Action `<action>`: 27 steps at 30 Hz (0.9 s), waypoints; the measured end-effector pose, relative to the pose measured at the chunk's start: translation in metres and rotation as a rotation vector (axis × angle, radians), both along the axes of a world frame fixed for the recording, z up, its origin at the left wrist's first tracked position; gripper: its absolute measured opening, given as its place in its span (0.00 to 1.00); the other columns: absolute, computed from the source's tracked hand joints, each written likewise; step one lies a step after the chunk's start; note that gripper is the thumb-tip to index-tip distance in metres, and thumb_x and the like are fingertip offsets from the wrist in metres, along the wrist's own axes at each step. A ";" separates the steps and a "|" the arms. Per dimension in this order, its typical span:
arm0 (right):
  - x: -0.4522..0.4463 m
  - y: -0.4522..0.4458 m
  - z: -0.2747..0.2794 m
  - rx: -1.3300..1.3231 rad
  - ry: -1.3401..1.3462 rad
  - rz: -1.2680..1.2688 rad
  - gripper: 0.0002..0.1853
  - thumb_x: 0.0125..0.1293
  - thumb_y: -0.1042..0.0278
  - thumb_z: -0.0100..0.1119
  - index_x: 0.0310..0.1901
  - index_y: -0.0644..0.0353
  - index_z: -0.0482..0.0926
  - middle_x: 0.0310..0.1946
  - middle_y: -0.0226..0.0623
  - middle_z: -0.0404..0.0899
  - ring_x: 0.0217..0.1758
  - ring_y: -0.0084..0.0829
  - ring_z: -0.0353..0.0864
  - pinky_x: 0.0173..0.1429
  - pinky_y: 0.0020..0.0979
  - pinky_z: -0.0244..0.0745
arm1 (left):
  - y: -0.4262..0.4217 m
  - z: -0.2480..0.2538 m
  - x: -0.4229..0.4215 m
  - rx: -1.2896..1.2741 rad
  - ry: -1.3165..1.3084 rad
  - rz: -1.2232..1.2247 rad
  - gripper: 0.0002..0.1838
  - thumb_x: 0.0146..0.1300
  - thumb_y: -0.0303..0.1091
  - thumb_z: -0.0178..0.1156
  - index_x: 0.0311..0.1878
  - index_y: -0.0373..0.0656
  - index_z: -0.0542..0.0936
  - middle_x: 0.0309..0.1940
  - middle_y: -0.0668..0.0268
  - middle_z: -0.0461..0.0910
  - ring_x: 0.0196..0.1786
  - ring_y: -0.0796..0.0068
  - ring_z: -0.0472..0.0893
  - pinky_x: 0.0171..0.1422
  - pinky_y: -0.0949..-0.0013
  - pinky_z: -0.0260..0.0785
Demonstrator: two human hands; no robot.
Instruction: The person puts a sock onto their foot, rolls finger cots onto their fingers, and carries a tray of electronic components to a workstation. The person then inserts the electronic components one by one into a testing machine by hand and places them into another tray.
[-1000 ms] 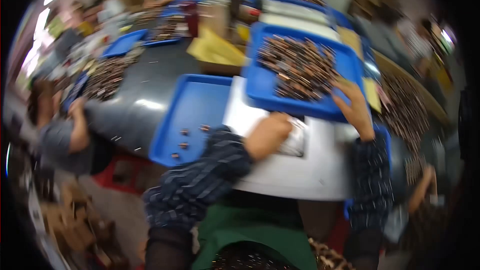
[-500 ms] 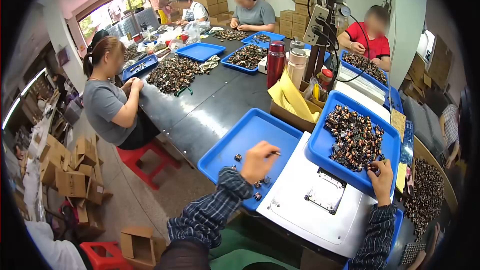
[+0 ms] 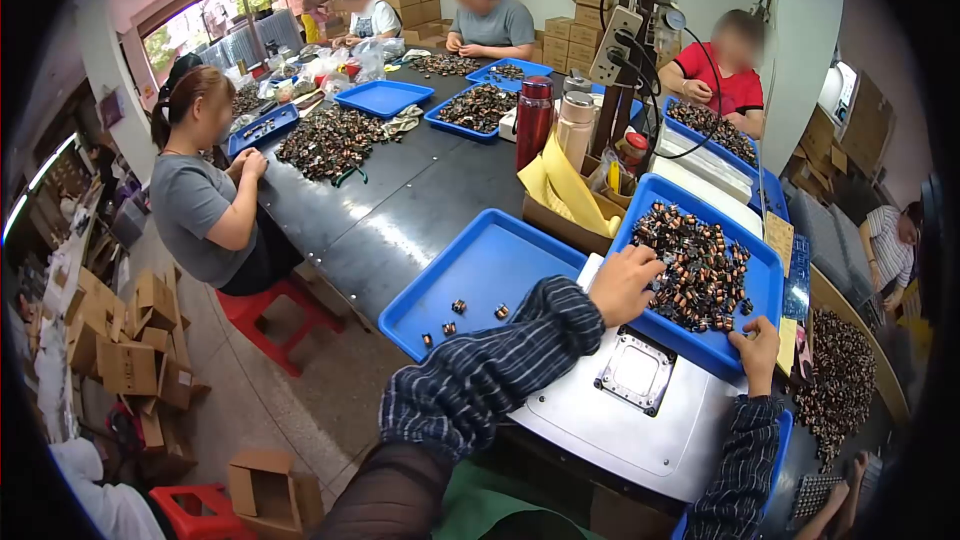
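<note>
My left hand (image 3: 625, 285) reaches over the left rim of a full blue tray (image 3: 690, 342). Its fingers are bent and apart, with their tips at the edge of a pile of small copper-wound coils (image 3: 700, 265). My right hand (image 3: 757, 348) is at that tray's near right corner, thumb and forefinger apart just inside the rim; nothing shows between them. A second blue tray (image 3: 500, 240), to the left, has several loose coils (image 3: 458, 307) near its front. My left sleeve covers part of that tray's near edge.
A white machine top with a square metal fixture (image 3: 637, 370) lies beneath my arms. Behind stand a red flask (image 3: 535, 122), a beige flask (image 3: 574, 130) and a box with yellow cloth (image 3: 562, 185). Several people sit around the dark table (image 3: 400, 195) with coil piles.
My left hand has moved right, from above the left tray to the pile in the full tray. My right hand stays at the corner, its fingers now wider apart. The view has shifted slightly.
</note>
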State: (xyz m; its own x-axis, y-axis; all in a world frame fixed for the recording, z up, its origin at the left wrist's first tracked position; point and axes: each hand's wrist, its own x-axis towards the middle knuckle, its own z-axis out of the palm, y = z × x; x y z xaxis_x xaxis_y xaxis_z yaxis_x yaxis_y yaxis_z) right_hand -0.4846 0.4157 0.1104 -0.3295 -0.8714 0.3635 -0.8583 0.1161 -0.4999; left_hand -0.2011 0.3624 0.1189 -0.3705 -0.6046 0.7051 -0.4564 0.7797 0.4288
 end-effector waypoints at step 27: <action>0.096 0.039 0.026 0.092 -0.555 0.704 0.11 0.48 0.79 0.59 0.36 0.68 0.76 0.29 0.36 0.76 0.26 0.26 0.77 0.32 0.23 0.72 | 0.036 -0.007 0.015 0.480 0.438 -0.109 0.13 0.51 0.24 0.59 0.42 0.37 0.76 0.30 0.67 0.76 0.28 0.83 0.73 0.33 0.79 0.68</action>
